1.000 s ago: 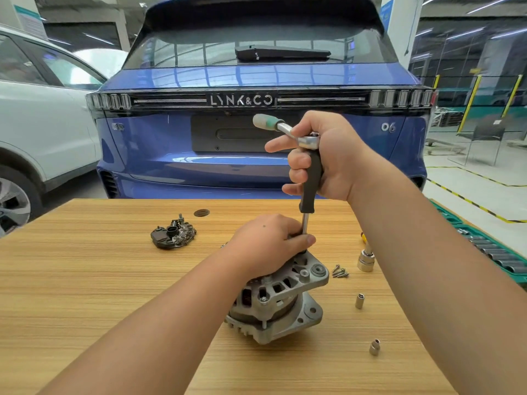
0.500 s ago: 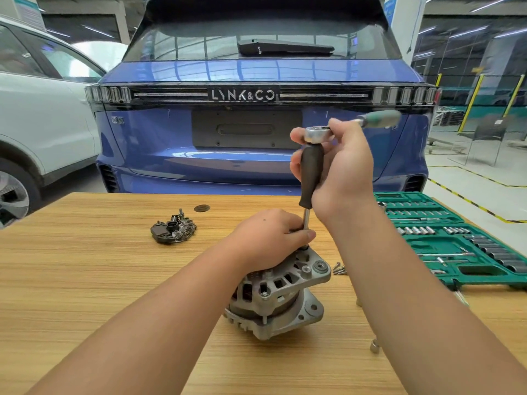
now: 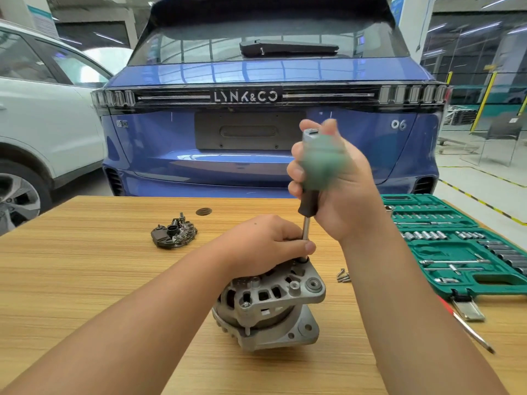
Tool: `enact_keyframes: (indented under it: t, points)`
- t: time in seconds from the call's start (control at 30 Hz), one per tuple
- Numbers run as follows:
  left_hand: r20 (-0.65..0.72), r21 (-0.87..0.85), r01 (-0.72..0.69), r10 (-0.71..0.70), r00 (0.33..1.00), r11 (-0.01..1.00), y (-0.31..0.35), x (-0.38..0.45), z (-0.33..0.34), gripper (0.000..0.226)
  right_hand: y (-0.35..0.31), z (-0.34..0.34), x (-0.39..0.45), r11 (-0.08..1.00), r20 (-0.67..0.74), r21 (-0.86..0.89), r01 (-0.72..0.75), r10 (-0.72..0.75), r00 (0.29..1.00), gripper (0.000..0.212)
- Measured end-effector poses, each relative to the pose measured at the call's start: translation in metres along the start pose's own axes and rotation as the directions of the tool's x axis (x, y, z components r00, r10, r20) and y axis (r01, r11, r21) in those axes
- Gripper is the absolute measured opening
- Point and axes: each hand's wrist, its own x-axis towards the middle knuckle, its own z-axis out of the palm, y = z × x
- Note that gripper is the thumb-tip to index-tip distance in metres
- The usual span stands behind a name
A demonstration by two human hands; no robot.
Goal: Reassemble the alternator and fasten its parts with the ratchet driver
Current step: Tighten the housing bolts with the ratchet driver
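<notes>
The alternator [image 3: 271, 303] stands on the wooden table [image 3: 85, 280] near the middle of the view, its ribbed grey housing facing the camera, mounting ears at its top and bottom right. The left hand [image 3: 265, 243] rests on top of it, fingers curled over the housing, thumb and forefinger pinching the bare steel shaft of the ratchet driver [image 3: 309, 201] just above the bolt hole. The shaft stands nearly upright, its tip at the alternator's upper ear.

The right hand [image 3: 339, 189] is closed round the driver's black grip, at 12 o'clock from the left hand. A ratchet handle with a green end sits across the top of the driver — it is smeared by motion blur, so its exact angle cannot be told; the metal head shows at the top of the fist.

At 10 o'clock from the alternator, well apart, lies a dark rectifier plate [image 3: 174, 235] with small studs, and beyond it a small dark disc [image 3: 204, 211] flat on the wood. At 3 o'clock, near the right forearm, lies a little heap of screws [image 3: 343, 275]. Farther out at 2 o'clock a green socket case [image 3: 456, 249] lies open, rows of sockets and bits in their slots; any marking on it is too small to read.

Behind the table stands a blue car [image 3: 256, 138], tailgate toward the camera. Its light bar reads "LYNK&CO" and a badge at the right reads "06" — a smaller badge at the left is illegible. A white car [image 3: 42, 124] stands at 9 o'clock.
</notes>
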Motion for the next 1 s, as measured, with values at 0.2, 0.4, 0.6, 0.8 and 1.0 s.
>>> enact_keyframes:
  t: [0.2,0.4,0.6,0.8,1.0]
  points:
    - [0.003,0.014,-0.006,0.006,1.000,1.000,-0.001,-0.002,0.001,0.042,-0.004,0.004,0.005,0.988,-0.053,-0.132,-0.080,0.074,0.996,0.012]
    - [-0.015,-0.040,-0.017,0.016,1.000,0.999,-0.004,0.001,0.002,0.038,0.003,-0.010,0.002,0.999,0.135,0.041,0.035,-0.040,0.990,0.031]
    - [-0.014,-0.052,0.001,-0.002,1.000,0.999,-0.006,-0.001,0.003,0.036,0.006,-0.010,0.000,0.984,0.301,0.059,0.166,-0.176,0.937,0.043]
    - [-0.020,-0.033,0.021,-0.022,1.000,0.999,-0.004,-0.002,0.004,0.036,0.003,-0.019,0.001,0.982,0.335,0.186,-0.001,-0.062,0.940,0.056]
    - [-0.013,-0.045,0.016,-0.017,1.000,0.999,-0.004,-0.001,0.003,0.036,0.005,-0.018,0.001,0.975,0.325,0.181,-0.131,0.067,0.943,0.067]
